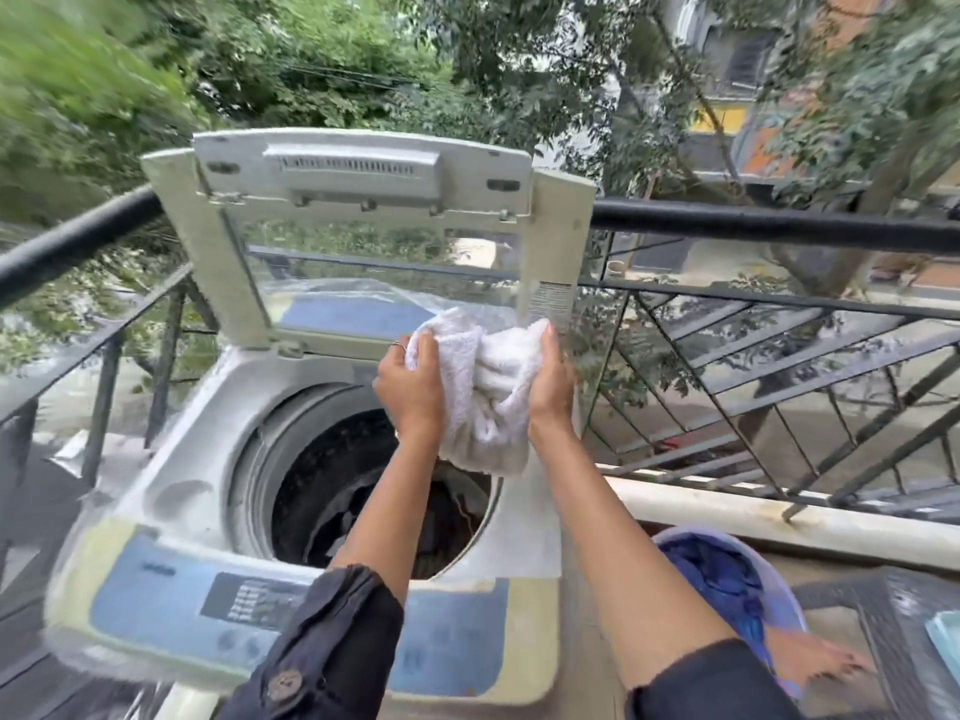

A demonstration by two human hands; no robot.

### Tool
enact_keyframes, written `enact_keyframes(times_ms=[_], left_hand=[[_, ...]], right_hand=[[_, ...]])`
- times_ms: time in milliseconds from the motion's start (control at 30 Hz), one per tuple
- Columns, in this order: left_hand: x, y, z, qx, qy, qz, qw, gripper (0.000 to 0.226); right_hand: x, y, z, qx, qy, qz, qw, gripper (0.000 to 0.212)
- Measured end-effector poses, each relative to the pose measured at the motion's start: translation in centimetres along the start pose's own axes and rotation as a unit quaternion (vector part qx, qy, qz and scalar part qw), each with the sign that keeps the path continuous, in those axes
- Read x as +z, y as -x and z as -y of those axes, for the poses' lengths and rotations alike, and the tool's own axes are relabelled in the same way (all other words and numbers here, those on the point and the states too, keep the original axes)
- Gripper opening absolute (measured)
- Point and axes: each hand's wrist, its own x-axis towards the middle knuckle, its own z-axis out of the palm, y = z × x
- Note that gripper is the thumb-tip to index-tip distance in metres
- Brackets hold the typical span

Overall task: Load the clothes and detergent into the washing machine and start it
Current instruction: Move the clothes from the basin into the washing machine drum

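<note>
Both arms are reaching forward; the left hand and right hand are clamping fingers on a fluffy white towel above the round drum.

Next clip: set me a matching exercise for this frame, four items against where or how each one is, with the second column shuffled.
Items:
1. white towel
2. lid
3. blue clothes
4. dark clothes

States:
a. inside the drum
b. raised open
c. gripped by the left hand and right hand
d. in the lilac basin

Pairs: 1-c, 2-b, 3-d, 4-a
</note>
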Motion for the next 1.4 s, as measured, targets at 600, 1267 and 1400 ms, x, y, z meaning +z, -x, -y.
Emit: enact_keyframes(times_ms=[600,1267,1400], left_hand=[[-7.9,-7.0,6.6,-0.043,-0.161,-0.018,0.986,0.016],[3.9,4.5,7.7,-0.016,-0.081,0.105,0.991,0.021],[8.9,9.9,8.4,-0.007,-0.087,0.130,0.988,0.017]], right_hand=[[5.9,3.6,-7.9,0.092,0.399,0.218,0.886,0.036],[-8.4,-0.7,-5.3,0.023,0.219,0.110,0.969,0.022],[-15.5,-2.5,-4.5,0.003,0.220,0.087,0.972,0.031]])
